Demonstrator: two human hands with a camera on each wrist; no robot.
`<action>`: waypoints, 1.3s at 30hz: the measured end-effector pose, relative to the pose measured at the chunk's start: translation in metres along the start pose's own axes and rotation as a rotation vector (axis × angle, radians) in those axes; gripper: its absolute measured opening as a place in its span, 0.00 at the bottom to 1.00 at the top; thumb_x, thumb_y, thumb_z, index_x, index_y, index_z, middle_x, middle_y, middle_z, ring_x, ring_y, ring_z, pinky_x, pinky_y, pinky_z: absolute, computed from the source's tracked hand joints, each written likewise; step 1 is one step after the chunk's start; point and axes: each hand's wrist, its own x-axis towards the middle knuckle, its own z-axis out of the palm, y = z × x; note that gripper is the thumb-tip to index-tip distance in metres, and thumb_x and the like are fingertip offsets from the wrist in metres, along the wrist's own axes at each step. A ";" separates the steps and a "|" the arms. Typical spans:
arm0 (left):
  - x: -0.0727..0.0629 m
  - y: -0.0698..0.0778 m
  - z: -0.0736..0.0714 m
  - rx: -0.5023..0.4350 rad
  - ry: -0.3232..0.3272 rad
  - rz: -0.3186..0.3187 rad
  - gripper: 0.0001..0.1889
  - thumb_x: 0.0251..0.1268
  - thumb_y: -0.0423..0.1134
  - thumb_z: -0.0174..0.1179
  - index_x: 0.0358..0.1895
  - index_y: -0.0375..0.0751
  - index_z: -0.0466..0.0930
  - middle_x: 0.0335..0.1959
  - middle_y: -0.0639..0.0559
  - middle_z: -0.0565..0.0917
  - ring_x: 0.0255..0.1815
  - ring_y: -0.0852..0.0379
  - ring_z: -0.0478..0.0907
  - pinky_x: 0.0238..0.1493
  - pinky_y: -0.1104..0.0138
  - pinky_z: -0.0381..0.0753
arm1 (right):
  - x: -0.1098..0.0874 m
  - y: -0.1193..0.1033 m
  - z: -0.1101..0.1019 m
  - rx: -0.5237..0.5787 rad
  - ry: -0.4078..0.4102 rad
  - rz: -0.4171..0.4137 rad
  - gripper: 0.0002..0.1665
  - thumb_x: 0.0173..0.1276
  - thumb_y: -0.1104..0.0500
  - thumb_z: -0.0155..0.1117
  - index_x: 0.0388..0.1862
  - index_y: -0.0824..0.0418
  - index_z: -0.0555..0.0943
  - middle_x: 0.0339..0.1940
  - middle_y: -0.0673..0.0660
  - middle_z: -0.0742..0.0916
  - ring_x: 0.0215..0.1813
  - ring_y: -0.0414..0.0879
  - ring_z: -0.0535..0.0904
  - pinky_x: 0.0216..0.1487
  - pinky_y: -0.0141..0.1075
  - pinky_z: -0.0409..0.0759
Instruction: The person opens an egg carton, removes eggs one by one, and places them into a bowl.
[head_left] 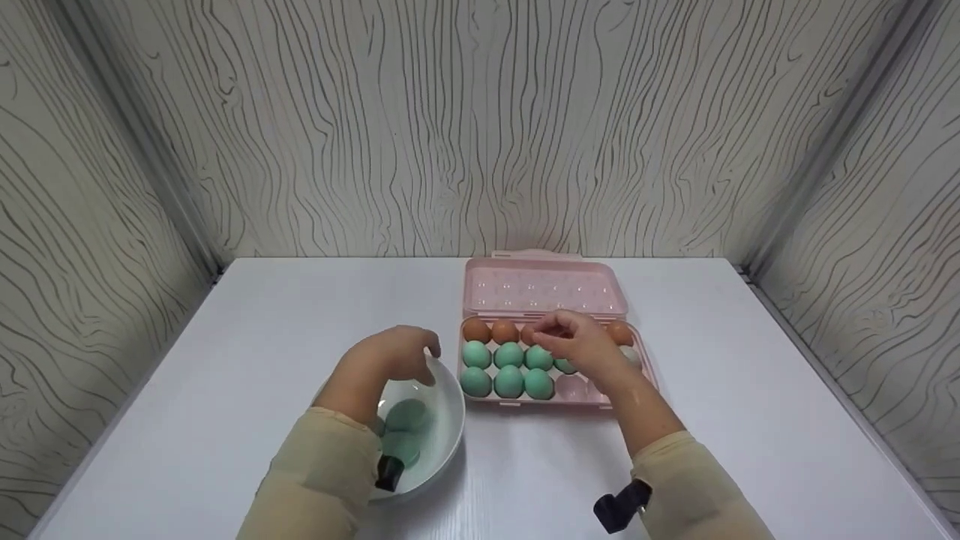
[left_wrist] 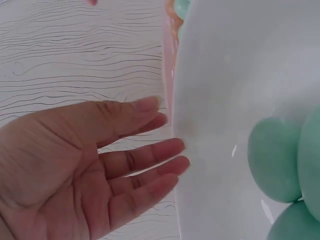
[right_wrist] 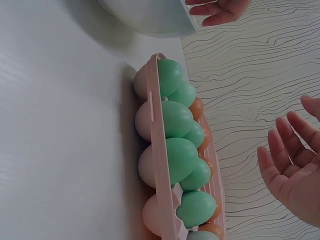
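Note:
My left hand [head_left: 401, 352] hangs over the far side of a white bowl [head_left: 448, 442], its fingers loosely bent and holding nothing. Inside the bowl lie several green eggs [left_wrist: 274, 160], partly hidden by the left arm in the head view. Above a pink egg carton [head_left: 525, 401] is my right hand [head_left: 581, 343], also holding nothing; the right wrist view shows its fingers apart and raised off the eggs. Brown eggs [head_left: 476, 330] fill the carton's back row, partly behind the right hand. Green eggs [head_left: 508, 381] sit in the middle and front rows, with a pale egg [head_left: 630, 355] at the right.
The carton's pink lid [head_left: 544, 289] is folded back toward the rear wall [head_left: 480, 150]. Both carton and bowl stand on a white table [head_left: 750, 420], the bowl to the left of the carton. Side walls with wood-grain lines close off the table left and right.

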 end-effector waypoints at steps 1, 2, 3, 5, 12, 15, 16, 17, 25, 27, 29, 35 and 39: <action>0.000 0.001 0.000 -0.014 0.014 0.014 0.21 0.51 0.38 0.67 0.52 0.50 0.77 0.50 0.50 0.78 0.51 0.48 0.74 0.53 0.49 0.71 | 0.000 0.002 0.001 -0.018 0.008 0.012 0.14 0.58 0.52 0.66 0.41 0.57 0.80 0.39 0.54 0.81 0.42 0.48 0.74 0.44 0.35 0.77; 0.001 0.002 -0.001 -0.025 0.026 0.029 0.21 0.51 0.38 0.66 0.52 0.50 0.76 0.49 0.49 0.79 0.49 0.49 0.74 0.53 0.49 0.72 | 0.000 0.003 0.002 -0.037 0.015 0.021 0.14 0.57 0.53 0.67 0.41 0.57 0.80 0.39 0.53 0.81 0.42 0.48 0.74 0.43 0.34 0.76; 0.001 0.003 -0.001 -0.038 0.036 0.039 0.21 0.51 0.38 0.66 0.52 0.50 0.76 0.47 0.49 0.79 0.48 0.50 0.75 0.52 0.50 0.73 | 0.000 0.005 0.003 -0.062 0.019 0.029 0.14 0.57 0.53 0.67 0.41 0.56 0.80 0.39 0.52 0.81 0.42 0.48 0.74 0.42 0.34 0.76; 0.001 0.005 -0.002 -0.061 0.052 0.059 0.21 0.52 0.39 0.66 0.52 0.49 0.75 0.45 0.49 0.79 0.47 0.50 0.75 0.50 0.52 0.74 | 0.002 0.009 0.007 -0.115 0.029 0.032 0.13 0.57 0.55 0.68 0.40 0.55 0.80 0.38 0.51 0.81 0.43 0.47 0.74 0.44 0.36 0.77; 0.006 0.010 0.002 -0.107 0.119 0.135 0.18 0.55 0.41 0.63 0.51 0.49 0.75 0.46 0.49 0.79 0.46 0.52 0.75 0.49 0.56 0.76 | 0.004 0.026 0.019 -0.277 0.033 0.029 0.14 0.54 0.58 0.69 0.41 0.54 0.79 0.43 0.54 0.81 0.46 0.49 0.76 0.50 0.42 0.75; 0.007 0.014 0.003 -0.128 0.165 0.168 0.17 0.56 0.41 0.63 0.51 0.49 0.75 0.46 0.51 0.79 0.47 0.52 0.75 0.49 0.57 0.76 | 0.003 0.032 0.026 -0.349 0.015 0.030 0.18 0.55 0.58 0.69 0.45 0.56 0.79 0.45 0.55 0.80 0.47 0.49 0.75 0.51 0.43 0.75; 0.008 0.015 0.002 -0.137 0.176 0.173 0.17 0.56 0.41 0.63 0.51 0.49 0.76 0.46 0.51 0.78 0.48 0.52 0.75 0.49 0.58 0.76 | 0.002 0.033 0.029 -0.383 0.009 0.024 0.19 0.55 0.58 0.69 0.46 0.57 0.79 0.45 0.55 0.80 0.48 0.49 0.74 0.51 0.43 0.75; 0.008 0.016 0.002 -0.142 0.187 0.179 0.17 0.56 0.41 0.62 0.51 0.49 0.75 0.47 0.51 0.78 0.48 0.52 0.75 0.49 0.58 0.76 | 0.002 0.034 0.031 -0.416 0.008 0.018 0.19 0.55 0.58 0.69 0.47 0.57 0.78 0.45 0.55 0.80 0.47 0.49 0.74 0.51 0.43 0.74; 0.010 0.020 0.004 -0.162 0.221 0.187 0.16 0.57 0.42 0.61 0.50 0.49 0.76 0.48 0.51 0.77 0.51 0.52 0.73 0.50 0.59 0.76 | 0.001 0.042 0.045 -0.602 0.091 -0.022 0.16 0.50 0.62 0.69 0.40 0.59 0.77 0.36 0.52 0.77 0.38 0.46 0.71 0.44 0.42 0.74; 0.010 0.021 0.005 -0.156 0.222 0.195 0.16 0.57 0.42 0.61 0.50 0.49 0.76 0.48 0.51 0.77 0.51 0.52 0.73 0.50 0.59 0.76 | 0.001 0.043 0.047 -0.623 0.103 -0.011 0.17 0.50 0.62 0.69 0.40 0.60 0.77 0.36 0.53 0.77 0.39 0.47 0.71 0.44 0.43 0.74; 0.010 0.021 0.007 -0.157 0.219 0.198 0.16 0.57 0.42 0.61 0.50 0.49 0.76 0.48 0.51 0.77 0.51 0.53 0.73 0.50 0.59 0.76 | 0.001 0.044 0.049 -0.640 0.105 0.012 0.20 0.50 0.61 0.69 0.43 0.61 0.77 0.40 0.56 0.77 0.42 0.48 0.72 0.47 0.45 0.74; 0.009 0.023 0.009 -0.186 0.202 0.193 0.18 0.57 0.43 0.61 0.52 0.48 0.75 0.50 0.51 0.76 0.53 0.52 0.73 0.50 0.58 0.76 | 0.000 0.047 0.055 -0.669 0.111 0.078 0.26 0.52 0.58 0.69 0.50 0.62 0.76 0.46 0.59 0.77 0.47 0.51 0.73 0.52 0.48 0.72; 0.009 0.023 0.011 -0.205 0.189 0.176 0.20 0.57 0.43 0.62 0.54 0.49 0.74 0.50 0.52 0.76 0.54 0.52 0.73 0.51 0.57 0.76 | 0.001 0.050 0.055 -0.646 0.149 0.063 0.20 0.49 0.58 0.71 0.42 0.61 0.78 0.37 0.56 0.78 0.40 0.50 0.72 0.46 0.46 0.74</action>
